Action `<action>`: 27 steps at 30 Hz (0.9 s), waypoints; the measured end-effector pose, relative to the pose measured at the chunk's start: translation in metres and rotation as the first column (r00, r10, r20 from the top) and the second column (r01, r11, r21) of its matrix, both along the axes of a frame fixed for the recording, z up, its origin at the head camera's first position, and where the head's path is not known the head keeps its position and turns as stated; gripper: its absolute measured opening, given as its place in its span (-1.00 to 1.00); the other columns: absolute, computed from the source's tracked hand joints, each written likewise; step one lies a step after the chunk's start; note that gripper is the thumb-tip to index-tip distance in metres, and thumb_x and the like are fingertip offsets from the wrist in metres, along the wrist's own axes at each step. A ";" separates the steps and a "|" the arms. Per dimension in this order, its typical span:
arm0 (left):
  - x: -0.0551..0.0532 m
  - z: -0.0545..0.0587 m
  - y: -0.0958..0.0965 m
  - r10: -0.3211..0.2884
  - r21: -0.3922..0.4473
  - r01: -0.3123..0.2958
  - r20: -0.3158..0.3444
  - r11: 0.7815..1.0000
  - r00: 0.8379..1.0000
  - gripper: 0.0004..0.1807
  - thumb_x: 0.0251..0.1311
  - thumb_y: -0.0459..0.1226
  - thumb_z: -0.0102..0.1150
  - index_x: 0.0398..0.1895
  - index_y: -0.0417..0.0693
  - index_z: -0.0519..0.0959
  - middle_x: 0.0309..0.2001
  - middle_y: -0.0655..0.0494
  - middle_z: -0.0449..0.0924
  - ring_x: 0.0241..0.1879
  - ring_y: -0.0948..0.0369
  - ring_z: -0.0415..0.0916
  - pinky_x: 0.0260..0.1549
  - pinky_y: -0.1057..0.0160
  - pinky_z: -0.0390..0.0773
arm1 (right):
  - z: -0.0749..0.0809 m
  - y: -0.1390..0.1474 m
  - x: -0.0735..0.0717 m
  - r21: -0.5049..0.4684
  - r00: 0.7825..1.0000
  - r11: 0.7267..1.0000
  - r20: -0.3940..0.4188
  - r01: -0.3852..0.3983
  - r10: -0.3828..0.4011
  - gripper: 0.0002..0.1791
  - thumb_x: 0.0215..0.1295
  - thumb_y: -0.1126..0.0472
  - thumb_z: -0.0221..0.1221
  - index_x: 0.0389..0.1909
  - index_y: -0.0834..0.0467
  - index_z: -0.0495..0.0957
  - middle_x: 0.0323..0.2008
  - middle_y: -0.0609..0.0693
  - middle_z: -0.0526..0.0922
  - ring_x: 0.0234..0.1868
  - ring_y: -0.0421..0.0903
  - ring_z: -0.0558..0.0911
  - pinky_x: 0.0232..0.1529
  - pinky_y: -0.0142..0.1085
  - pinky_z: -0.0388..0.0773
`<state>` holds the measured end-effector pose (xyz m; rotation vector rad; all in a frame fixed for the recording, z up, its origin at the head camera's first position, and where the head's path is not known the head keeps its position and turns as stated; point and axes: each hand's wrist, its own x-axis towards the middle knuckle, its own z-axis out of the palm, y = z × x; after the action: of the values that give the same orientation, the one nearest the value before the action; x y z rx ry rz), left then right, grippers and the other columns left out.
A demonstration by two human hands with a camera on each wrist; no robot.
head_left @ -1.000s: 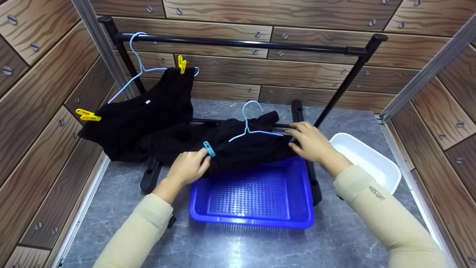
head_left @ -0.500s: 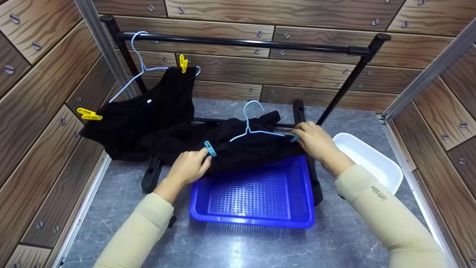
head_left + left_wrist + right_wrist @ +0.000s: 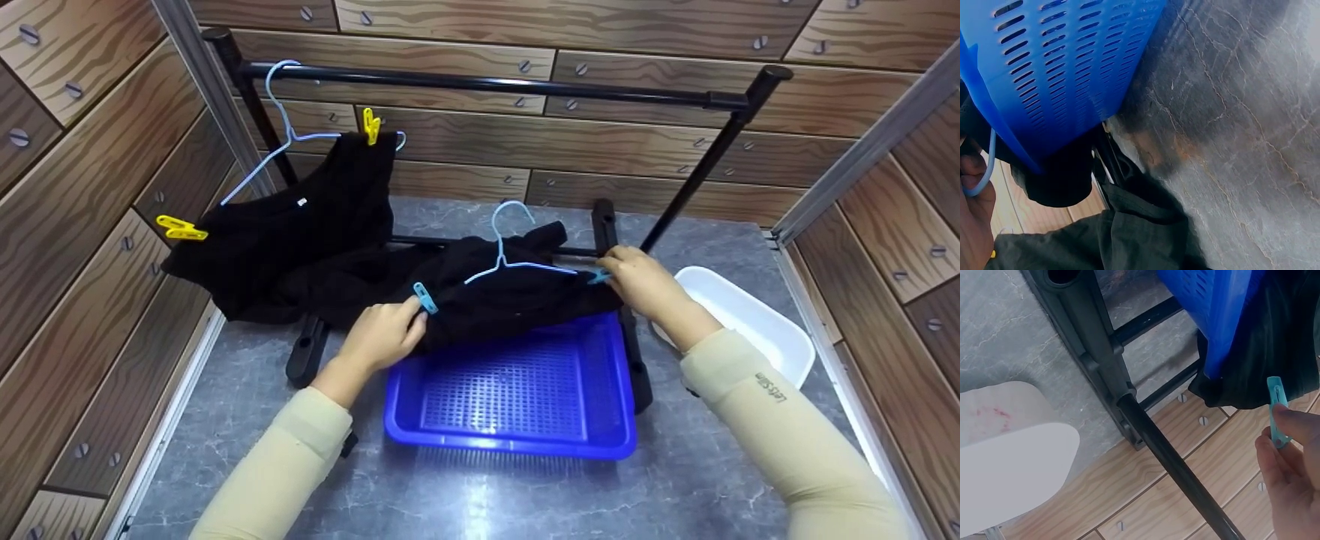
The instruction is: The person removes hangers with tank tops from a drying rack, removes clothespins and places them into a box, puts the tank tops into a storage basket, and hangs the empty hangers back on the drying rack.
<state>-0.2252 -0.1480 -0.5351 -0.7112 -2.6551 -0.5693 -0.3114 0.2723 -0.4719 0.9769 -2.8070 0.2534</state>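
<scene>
A black garment [image 3: 517, 304] hangs on a light blue clothes hanger [image 3: 501, 247], its lower part draped over the blue basket [image 3: 510, 444]. My left hand [image 3: 381, 337] grips the hanger's left end; in the left wrist view the hanger's bent end [image 3: 989, 169] passes between its fingers. Just above that thumb, a light blue clothespin [image 3: 425, 298] clips the cloth. At the other shoulder my right hand [image 3: 643, 285] pinches a second light blue clothespin [image 3: 598, 277]; the right wrist view shows this clothespin [image 3: 1276, 402] between thumb and fingers, its tip at the garment's edge.
Another black garment [image 3: 300, 232] with yellow clothespins [image 3: 181, 228] hangs from a hanger on the black rack's top bar [image 3: 487, 84], at left. A white tub [image 3: 750, 322] stands on the floor at right. Wood-patterned walls enclose the space.
My right hand has shifted slightly right, and its clothespin, mostly covered by fingers earlier, now shows at the garment's right shoulder. My left hand has stayed in place.
</scene>
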 end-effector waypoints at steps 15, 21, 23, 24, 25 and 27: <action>0.000 -0.002 0.002 0.013 -0.001 -0.013 -0.027 1.000 1.000 -0.81 0.37 -0.21 0.02 -0.38 -0.11 0.43 -0.66 0.05 0.42 -0.65 -0.05 0.52 -0.61 -0.09 0.49 | 0.003 0.005 0.002 -0.007 0.998 0.999 -0.031 -0.047 0.047 -0.75 0.10 0.44 0.38 -0.16 0.29 0.66 -0.27 0.16 0.59 -0.17 0.22 0.63 -0.13 0.08 0.55; 0.000 -0.003 0.003 0.020 -0.010 -0.020 -0.039 1.000 0.999 -0.81 0.38 -0.21 0.01 -0.37 -0.13 0.44 -0.66 0.02 0.45 -0.64 -0.07 0.53 -0.60 -0.11 0.49 | 0.007 0.008 0.000 -0.040 0.995 0.994 -0.010 -0.099 0.098 -0.76 0.09 0.45 0.39 -0.19 0.30 0.67 -0.26 0.16 0.62 -0.18 0.22 0.65 -0.11 0.05 0.57; 0.000 -0.003 0.002 0.018 -0.010 -0.019 -0.040 1.000 0.999 -0.80 0.38 -0.21 0.00 -0.37 -0.13 0.43 -0.67 0.03 0.42 -0.65 -0.06 0.52 -0.61 -0.10 0.49 | 0.009 0.008 -0.001 -0.047 0.993 0.992 0.003 -0.118 0.118 -0.77 0.08 0.45 0.39 -0.20 0.29 0.66 -0.27 0.16 0.62 -0.20 0.21 0.66 -0.12 0.04 0.57; 0.000 -0.003 0.002 0.017 -0.009 -0.018 -0.041 1.000 0.999 -0.80 0.38 -0.21 0.00 -0.37 -0.13 0.43 -0.68 0.04 0.42 -0.65 -0.06 0.51 -0.61 -0.09 0.49 | 0.010 0.008 -0.001 -0.048 0.992 0.991 0.008 -0.125 0.126 -0.78 0.08 0.45 0.39 -0.22 0.29 0.66 -0.28 0.16 0.63 -0.21 0.21 0.66 -0.13 0.04 0.58; 0.000 -0.003 0.002 0.016 -0.008 -0.016 -0.042 1.000 0.999 -0.80 0.38 -0.21 -0.01 -0.37 -0.13 0.43 -0.68 0.04 0.41 -0.66 -0.05 0.51 -0.61 -0.09 0.48 | 0.012 0.009 -0.001 -0.050 0.991 0.990 0.012 -0.131 0.132 -0.78 0.08 0.45 0.39 -0.22 0.29 0.66 -0.28 0.15 0.63 -0.22 0.21 0.67 -0.14 0.04 0.58; 0.001 -0.003 0.001 0.014 -0.004 -0.014 -0.045 1.000 0.999 -0.80 0.39 -0.21 -0.01 -0.37 -0.13 0.43 -0.69 0.05 0.40 -0.66 -0.05 0.51 -0.62 -0.09 0.48 | 0.014 0.009 -0.001 -0.055 0.990 0.988 0.015 -0.141 0.142 -0.78 0.07 0.45 0.39 -0.23 0.29 0.66 -0.28 0.15 0.64 -0.22 0.20 0.67 -0.15 0.04 0.58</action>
<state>-0.2245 -0.1465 -0.5378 -0.6984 -2.6183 -0.5376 -0.3122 0.2813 -0.4579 1.1694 -2.7352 0.3551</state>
